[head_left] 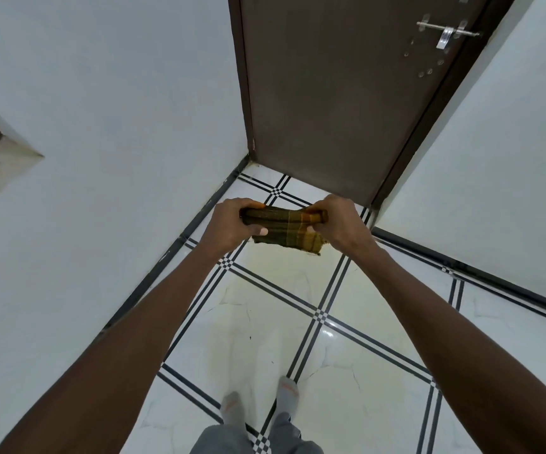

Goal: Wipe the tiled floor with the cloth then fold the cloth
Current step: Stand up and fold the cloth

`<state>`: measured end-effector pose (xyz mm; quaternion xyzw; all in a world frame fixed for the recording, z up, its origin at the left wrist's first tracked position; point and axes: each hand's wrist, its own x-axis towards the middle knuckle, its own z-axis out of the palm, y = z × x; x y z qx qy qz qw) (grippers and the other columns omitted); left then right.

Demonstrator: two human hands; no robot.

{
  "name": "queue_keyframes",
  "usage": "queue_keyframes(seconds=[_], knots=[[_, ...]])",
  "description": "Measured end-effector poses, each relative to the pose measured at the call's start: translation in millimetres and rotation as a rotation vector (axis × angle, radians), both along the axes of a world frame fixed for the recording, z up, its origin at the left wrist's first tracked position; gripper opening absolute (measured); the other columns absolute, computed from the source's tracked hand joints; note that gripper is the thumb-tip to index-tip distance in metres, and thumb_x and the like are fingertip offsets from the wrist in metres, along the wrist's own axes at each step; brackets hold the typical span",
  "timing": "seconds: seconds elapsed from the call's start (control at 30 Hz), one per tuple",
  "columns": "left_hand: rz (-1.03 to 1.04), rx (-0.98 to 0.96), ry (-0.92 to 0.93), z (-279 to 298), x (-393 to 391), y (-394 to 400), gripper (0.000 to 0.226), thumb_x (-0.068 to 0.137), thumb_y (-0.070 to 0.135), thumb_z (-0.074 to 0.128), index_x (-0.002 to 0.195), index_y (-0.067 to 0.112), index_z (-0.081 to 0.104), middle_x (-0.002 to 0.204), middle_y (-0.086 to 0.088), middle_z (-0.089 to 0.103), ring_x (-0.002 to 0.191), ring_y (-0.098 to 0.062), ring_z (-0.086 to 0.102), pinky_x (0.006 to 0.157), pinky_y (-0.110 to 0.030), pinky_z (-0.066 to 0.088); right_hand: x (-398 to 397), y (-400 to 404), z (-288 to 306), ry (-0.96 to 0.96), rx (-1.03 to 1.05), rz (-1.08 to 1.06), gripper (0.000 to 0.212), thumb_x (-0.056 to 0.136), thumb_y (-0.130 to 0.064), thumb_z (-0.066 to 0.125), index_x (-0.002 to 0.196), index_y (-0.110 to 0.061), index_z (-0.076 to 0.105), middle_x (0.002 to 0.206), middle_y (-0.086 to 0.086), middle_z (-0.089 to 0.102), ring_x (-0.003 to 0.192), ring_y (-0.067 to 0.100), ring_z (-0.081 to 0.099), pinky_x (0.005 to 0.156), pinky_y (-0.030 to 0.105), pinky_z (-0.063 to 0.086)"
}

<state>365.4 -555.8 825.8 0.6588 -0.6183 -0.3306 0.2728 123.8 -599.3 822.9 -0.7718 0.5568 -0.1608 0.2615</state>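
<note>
A dark green and yellow checked cloth (286, 228) is held up in the air in front of me, folded into a thick band with a lower flap hanging down. My left hand (232, 222) grips its left end and my right hand (338, 222) grips its right end. Both arms are stretched forward. Below lies the glossy white tiled floor (275, 309) with black double lines between the tiles.
A closed brown door (330, 93) with a metal latch (445, 32) stands straight ahead. White walls (117, 126) close in on the left and right, with a black skirting along the floor. My two socked feet (258, 404) stand on the tiles at the bottom.
</note>
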Motion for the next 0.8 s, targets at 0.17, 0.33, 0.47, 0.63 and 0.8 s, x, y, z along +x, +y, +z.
queue_keyframes(seconds=[0.17,0.33,0.47,0.63,0.8], knots=[[-0.023,-0.014,-0.175,-3.7,5.3,5.4,0.041,0.084,0.007,0.082,0.124,0.005,0.073,0.121,-0.017,0.072,0.112,-0.029,0.068,0.105,-0.037,0.053,9.4,9.3,-1.0,0.031,-0.020,-0.003,0.018,0.097,-0.015,0.071,0.111,-0.010,0.080,0.095,0.001,0.064,0.089,0.018,0.063,0.067,0.018,0.040],[-0.034,-0.036,-0.124,-2.8,27.7,15.9,0.021,0.090,0.022,0.079,0.108,0.012,0.079,0.110,-0.009,0.067,0.102,-0.017,0.060,0.092,-0.034,0.052,10.0,28.0,0.1,-0.130,-0.013,-0.046,0.030,0.100,-0.035,0.065,0.098,-0.008,0.077,0.096,0.008,0.059,0.099,0.019,0.056,0.080,0.030,0.043],[0.033,0.077,0.363,13.0,46.5,38.0,0.020,0.093,0.032,0.074,0.112,0.034,0.075,0.128,0.014,0.068,0.124,-0.003,0.059,0.109,-0.025,0.040,9.8,58.2,17.8,-0.700,0.473,-0.143,0.044,0.106,-0.041,0.054,0.116,-0.001,0.069,0.106,0.013,0.069,0.108,0.020,0.066,0.101,0.041,0.048],[-0.031,0.033,0.390,17.4,47.2,80.7,0.023,0.105,0.041,0.053,0.124,0.034,0.064,0.124,0.006,0.071,0.122,-0.011,0.064,0.106,-0.039,0.056,38.9,100.8,21.5,-0.703,0.576,-0.154,0.028,0.110,-0.045,0.039,0.126,-0.032,0.058,0.126,0.004,0.068,0.121,0.027,0.064,0.101,0.051,0.052],[0.042,0.051,0.280,12.0,46.9,115.0,0.035,0.106,0.043,0.049,0.133,0.021,0.058,0.129,0.001,0.066,0.124,-0.019,0.062,0.106,-0.039,0.052,50.8,132.0,20.7,-0.567,0.584,-0.231,0.039,0.103,-0.047,0.057,0.134,-0.024,0.051,0.129,0.008,0.063,0.122,0.030,0.064,0.096,0.048,0.058]])
